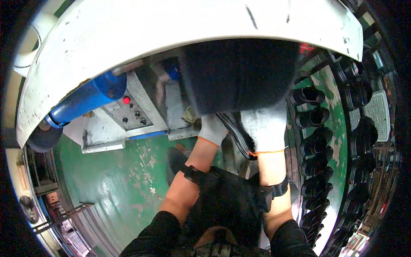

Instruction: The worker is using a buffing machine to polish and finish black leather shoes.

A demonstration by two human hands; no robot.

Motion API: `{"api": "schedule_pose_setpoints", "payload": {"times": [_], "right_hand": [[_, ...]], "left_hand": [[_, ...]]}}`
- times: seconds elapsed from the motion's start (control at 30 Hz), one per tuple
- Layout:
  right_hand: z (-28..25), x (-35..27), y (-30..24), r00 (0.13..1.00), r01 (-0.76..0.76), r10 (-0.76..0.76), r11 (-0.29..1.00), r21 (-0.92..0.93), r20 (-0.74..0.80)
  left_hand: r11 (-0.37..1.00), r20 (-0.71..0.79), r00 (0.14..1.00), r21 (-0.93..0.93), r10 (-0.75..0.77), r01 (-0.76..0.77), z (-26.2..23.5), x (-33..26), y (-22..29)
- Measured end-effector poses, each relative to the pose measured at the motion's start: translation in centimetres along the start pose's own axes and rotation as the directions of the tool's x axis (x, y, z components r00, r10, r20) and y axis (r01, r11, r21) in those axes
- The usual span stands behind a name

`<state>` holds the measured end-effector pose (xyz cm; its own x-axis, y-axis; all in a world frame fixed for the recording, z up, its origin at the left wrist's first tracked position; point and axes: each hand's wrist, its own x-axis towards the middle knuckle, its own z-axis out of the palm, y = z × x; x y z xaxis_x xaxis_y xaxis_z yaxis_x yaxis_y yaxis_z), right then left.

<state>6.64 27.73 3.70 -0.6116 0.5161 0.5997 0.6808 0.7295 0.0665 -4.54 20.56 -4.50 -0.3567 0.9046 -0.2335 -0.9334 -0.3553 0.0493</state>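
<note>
The ribbed black rubber piece hung dark between both gloves. The left hand and the right hand reached upward, each clamped on it.

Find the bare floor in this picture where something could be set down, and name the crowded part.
Free: the green floor left of the left hand, below the grey control box. Crowded: the right side, where rows of black ribbed sleeves border the right hand.

both bare forearms reach forward and up, each with a black wrist strap. the left hand and right hand wear white knit gloves, fingers curled closed.
</note>
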Motion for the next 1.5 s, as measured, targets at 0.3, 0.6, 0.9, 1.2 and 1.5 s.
{"api": "schedule_pose_setpoints", "payload": {"times": [0.3, 0.6, 0.9, 1.2, 1.5], "right_hand": [[-1.5, -0.8, 4.5, 0.996, -0.084, 0.09, 0.967, -0.239, 0.014], [-2.4, 1.9, 1.4, 0.996, -0.084, 0.082, 0.987, 0.135, 0.02], [-4.8, 2.0, -2.5, 0.985, -0.161, 0.172, 0.937, 0.312, -0.009], [-5.2, -4.0, -5.4, 0.771, -0.434, 0.254, -0.461, 0.774, 0.584], [-10.0, -5.2, -9.4, 0.584, -0.318, 0.429, -0.66, 0.68, 0.689]], "left_hand": [[0.951, 0.452, 0.88, -0.18, -0.149, 0.254, -0.1, 3.0, -6.0], [0.938, -0.155, 0.978, 0.338, 0.136, -0.077, 0.0, 2.5, -3.4], [0.988, -0.147, 0.986, 0.141, 0.079, -0.058, 1.0, 0.0, -1.9], [0.986, 0.203, 0.966, 0.077, -0.158, 0.145, 0.0, -1.5, -1.6], [0.958, 0.053, 0.962, 0.116, -0.268, 0.261, 1.0, -4.1, -3.1]]}}
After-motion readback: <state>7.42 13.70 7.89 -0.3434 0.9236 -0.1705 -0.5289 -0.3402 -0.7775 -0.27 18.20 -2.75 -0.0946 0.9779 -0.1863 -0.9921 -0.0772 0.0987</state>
